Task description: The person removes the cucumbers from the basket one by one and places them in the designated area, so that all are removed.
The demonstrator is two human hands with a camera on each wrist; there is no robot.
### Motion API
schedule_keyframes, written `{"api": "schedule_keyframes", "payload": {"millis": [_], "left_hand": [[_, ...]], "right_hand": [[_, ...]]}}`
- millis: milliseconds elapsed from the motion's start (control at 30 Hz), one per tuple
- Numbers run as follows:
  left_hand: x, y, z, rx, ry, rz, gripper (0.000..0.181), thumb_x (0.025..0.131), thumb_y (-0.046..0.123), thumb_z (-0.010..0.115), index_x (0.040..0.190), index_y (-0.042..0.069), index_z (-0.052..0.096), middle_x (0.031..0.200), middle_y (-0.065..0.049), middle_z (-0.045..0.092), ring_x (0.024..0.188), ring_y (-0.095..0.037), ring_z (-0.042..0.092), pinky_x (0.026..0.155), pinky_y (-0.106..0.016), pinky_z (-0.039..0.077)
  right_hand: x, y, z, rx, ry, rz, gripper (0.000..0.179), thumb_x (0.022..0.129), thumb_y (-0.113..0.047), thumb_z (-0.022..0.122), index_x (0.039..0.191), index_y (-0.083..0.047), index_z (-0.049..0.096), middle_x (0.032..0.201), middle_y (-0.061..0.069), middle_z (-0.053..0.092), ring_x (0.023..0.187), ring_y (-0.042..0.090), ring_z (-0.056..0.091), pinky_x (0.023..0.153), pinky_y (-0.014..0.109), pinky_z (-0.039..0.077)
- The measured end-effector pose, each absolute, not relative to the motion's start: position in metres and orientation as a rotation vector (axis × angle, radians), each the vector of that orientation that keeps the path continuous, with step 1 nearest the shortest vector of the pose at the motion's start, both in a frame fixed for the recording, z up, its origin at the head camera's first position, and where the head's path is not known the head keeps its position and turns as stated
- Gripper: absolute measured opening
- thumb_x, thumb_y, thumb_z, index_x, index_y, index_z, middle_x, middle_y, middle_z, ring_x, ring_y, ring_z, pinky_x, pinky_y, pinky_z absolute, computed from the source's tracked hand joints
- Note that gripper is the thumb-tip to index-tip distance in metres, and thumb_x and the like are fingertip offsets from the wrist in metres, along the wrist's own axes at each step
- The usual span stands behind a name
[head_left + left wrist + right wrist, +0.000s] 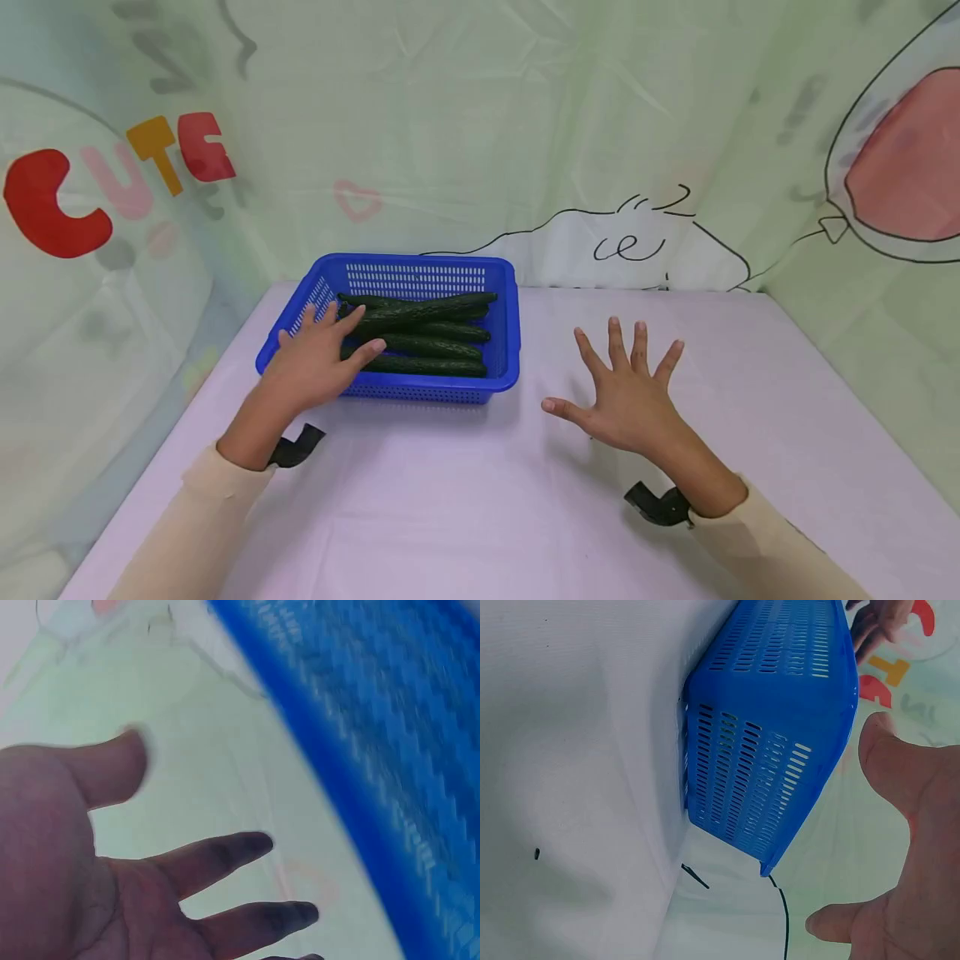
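Observation:
Several dark green cucumbers (431,344) lie in a blue plastic basket (427,388) with slotted walls. My left hand (318,354), fingers spread, hovers over the basket's left side and hides the ends of some cucumbers. In the left wrist view that hand (142,892) holds nothing, and the basket's rim (322,776) runs past its fingertips. My right hand (630,396) is spread wide above the table, to the right of the basket, also holding nothing. The right wrist view shows its thumb and a finger apart, with the basket (769,750) beyond.
The table (450,508) has a pale lilac cover. Behind it hangs a light green cloth (465,125) with printed letters and drawings, which also closes off both sides. A black strap piece (297,446) sticks out at the left wrist, and another black strap piece (658,505) at the right.

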State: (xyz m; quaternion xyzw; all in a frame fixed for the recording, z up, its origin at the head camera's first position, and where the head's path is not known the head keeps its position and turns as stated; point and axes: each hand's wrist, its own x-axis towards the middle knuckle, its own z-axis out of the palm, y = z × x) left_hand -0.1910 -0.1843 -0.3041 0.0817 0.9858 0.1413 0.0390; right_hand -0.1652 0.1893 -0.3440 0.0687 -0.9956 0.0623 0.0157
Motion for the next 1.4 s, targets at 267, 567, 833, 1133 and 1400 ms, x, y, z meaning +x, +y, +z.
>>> {"api": "schedule_keyframes", "payload": {"millis": [267, 567, 833, 1133, 1400], "left_hand": [[-0.211, -0.251, -0.292, 0.161, 2.917, 0.574, 0.08, 0.099, 0.062, 0.032, 0.151, 0.002, 0.035, 0.155, -0.037, 0.023, 0.141, -0.062, 0.012, 0.106, -0.078, 0.019], [-0.238, -0.288, -0.326, 0.072, 2.694, 0.966, 0.073, 0.101, 0.054, 0.037, 0.152, 0.001, 0.029, 0.156, -0.034, 0.023, 0.141, -0.056, 0.023, 0.108, -0.073, 0.027], [-0.247, -0.289, -0.344, 0.082, 2.733, 0.989, 0.074, 0.101, 0.05, 0.043, 0.159, 0.015, 0.014, 0.16, -0.031, 0.015, 0.142, -0.058, 0.02, 0.107, -0.074, 0.026], [-0.255, -0.286, -0.353, 0.037, 2.747, 1.1, 0.07, 0.101, 0.023, 0.05, 0.16, 0.019, 0.011, 0.159, -0.032, 0.017, 0.139, -0.056, 0.029, 0.108, -0.071, 0.03], [-0.258, -0.287, -0.363, -0.019, 2.578, 1.433, 0.071, 0.1, 0.004, 0.041, 0.159, 0.028, 0.009, 0.164, -0.025, 0.002, 0.141, -0.057, 0.023, 0.11, -0.068, 0.031]], "right_hand": [[-0.165, 0.188, -0.343, 0.225, -3.091, 0.201, 0.11, 0.078, -0.085, 0.045, 0.158, -0.014, 0.021, 0.16, 0.032, 0.004, 0.145, 0.059, -0.008, 0.101, 0.079, -0.023], [-0.166, 0.183, -0.341, 0.412, -2.997, 0.505, 0.066, 0.095, -0.052, 0.056, 0.146, -0.011, 0.047, 0.117, 0.018, 0.071, 0.1, 0.036, 0.07, 0.09, 0.055, 0.052], [-0.171, 0.168, -0.337, 0.517, -2.891, 0.56, 0.036, 0.096, -0.039, 0.06, 0.117, -0.011, 0.07, 0.095, 0.005, 0.077, 0.08, 0.02, 0.074, 0.068, 0.037, 0.058], [-0.174, 0.141, -0.332, 0.644, -2.824, 0.586, 0.03, 0.096, -0.038, 0.061, 0.11, -0.014, 0.073, 0.087, 0.001, 0.076, 0.068, 0.012, 0.067, 0.059, 0.027, 0.052], [-0.178, 0.114, -0.331, 0.843, -2.744, 0.556, 0.024, 0.094, -0.034, 0.064, 0.101, -0.013, 0.074, 0.055, -0.01, 0.055, 0.046, 0.002, 0.042, 0.041, 0.02, 0.034]]}}
